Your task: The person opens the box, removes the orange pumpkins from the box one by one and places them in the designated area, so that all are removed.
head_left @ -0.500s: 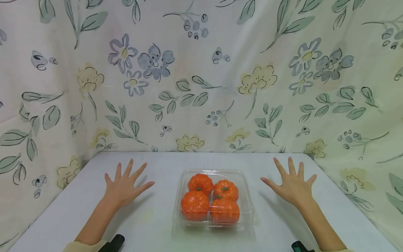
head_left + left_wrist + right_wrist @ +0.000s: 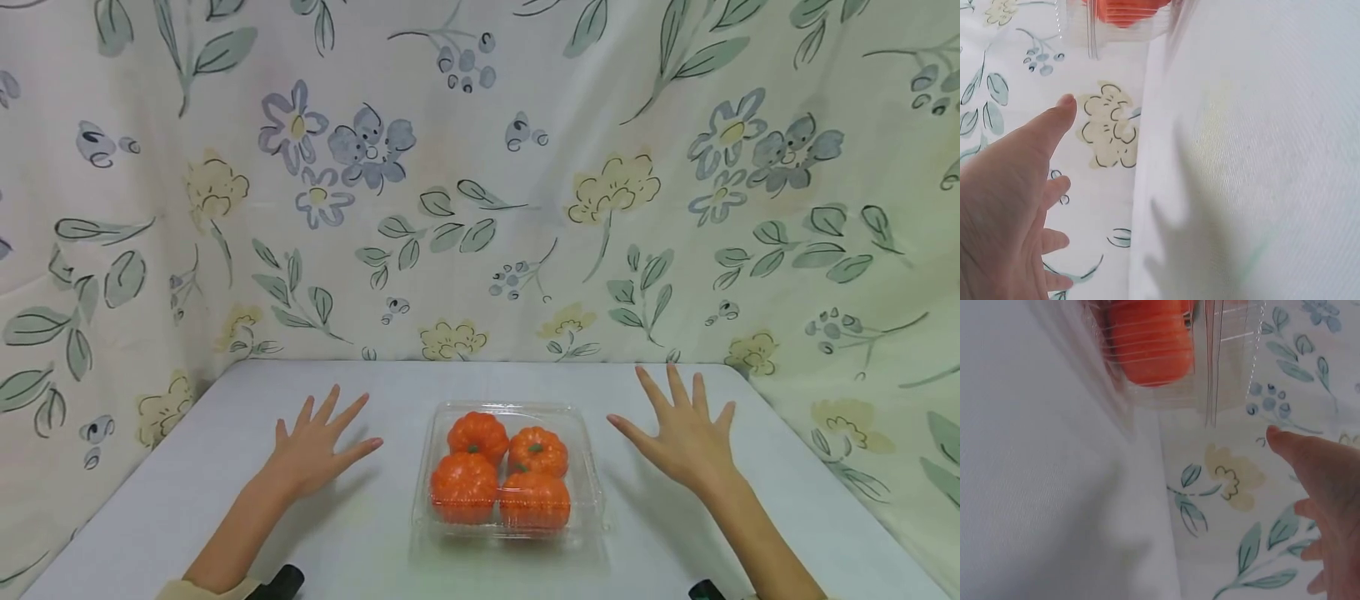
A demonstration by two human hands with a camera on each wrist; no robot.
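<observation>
A clear plastic clamshell box (image 2: pixel 588 483) stands on the white table, its lid closed over several small orange pumpkins (image 2: pixel 465 483) with green stems. To the left of the box, my left hand (image 2: pixel 311 450) hovers above the table with its fingers spread. My right hand (image 2: pixel 690 433) is held the same way on the right side. Neither hand touches the box. In the left wrist view the left thumb (image 2: pixel 1054 125) points toward the box. The right wrist view shows the box's side (image 2: pixel 1166 394) beyond the right thumb (image 2: pixel 1297 447).
The white table (image 2: pixel 375 550) reaches back to a floral curtain (image 2: pixel 480 275), which also runs along both sides. Black straps (image 2: pixel 285 582) sit at the wrists, near the bottom edge of the head view.
Both hands have moved inward toward the box, the left one to the right and the right one to the left. The box and pumpkins have stayed in place.
</observation>
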